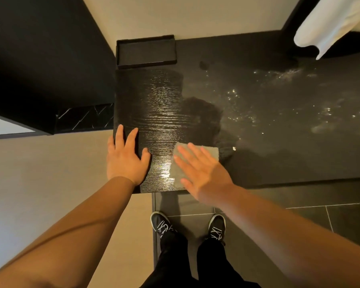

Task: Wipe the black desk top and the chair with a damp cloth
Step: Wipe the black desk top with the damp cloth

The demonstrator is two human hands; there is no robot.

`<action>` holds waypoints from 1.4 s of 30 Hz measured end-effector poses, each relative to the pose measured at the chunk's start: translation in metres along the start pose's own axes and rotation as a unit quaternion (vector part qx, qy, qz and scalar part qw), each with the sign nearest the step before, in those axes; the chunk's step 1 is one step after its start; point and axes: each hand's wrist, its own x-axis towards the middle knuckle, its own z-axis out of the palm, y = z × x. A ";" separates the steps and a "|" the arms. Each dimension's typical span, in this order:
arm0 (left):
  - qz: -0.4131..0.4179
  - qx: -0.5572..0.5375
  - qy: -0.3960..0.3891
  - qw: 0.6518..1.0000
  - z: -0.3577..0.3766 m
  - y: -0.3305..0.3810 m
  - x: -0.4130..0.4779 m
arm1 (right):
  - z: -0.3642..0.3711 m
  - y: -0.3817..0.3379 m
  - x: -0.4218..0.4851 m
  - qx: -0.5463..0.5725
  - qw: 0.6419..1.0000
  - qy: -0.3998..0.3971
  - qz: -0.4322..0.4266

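Note:
The black desk top (268, 125) runs from the middle of the view to the right edge, with a wet, shiny strip on its left part and dusty specks further right. A folded grey cloth (210, 151) lies flat near the desk's front edge. My right hand (202, 173) presses on the cloth with straight, spread fingers. My left hand (126, 156) rests flat on the desk's front left corner, fingers straight. No chair is in view.
A shallow black tray (146, 51) sits at the desk's back left against the beige wall. A black cabinet (40, 65) stands to the left. A white fabric (328, 23) hangs at the top right. My shoes (162, 223) stand on dark floor tiles below the desk edge.

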 end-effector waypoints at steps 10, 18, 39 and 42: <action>0.031 0.076 0.025 0.996 0.002 0.006 -0.003 | -0.028 0.077 -0.017 -0.015 0.962 0.028 0.271; 0.076 0.050 -0.008 0.996 0.017 0.072 -0.005 | -0.004 0.002 -0.009 -0.002 1.000 -0.012 0.016; 0.078 0.065 0.027 0.994 0.024 0.071 -0.002 | -0.027 0.090 -0.012 -0.038 0.988 -0.013 0.151; 0.077 0.064 0.028 0.995 0.024 0.071 -0.001 | -0.038 0.140 -0.027 -0.023 0.960 0.015 0.278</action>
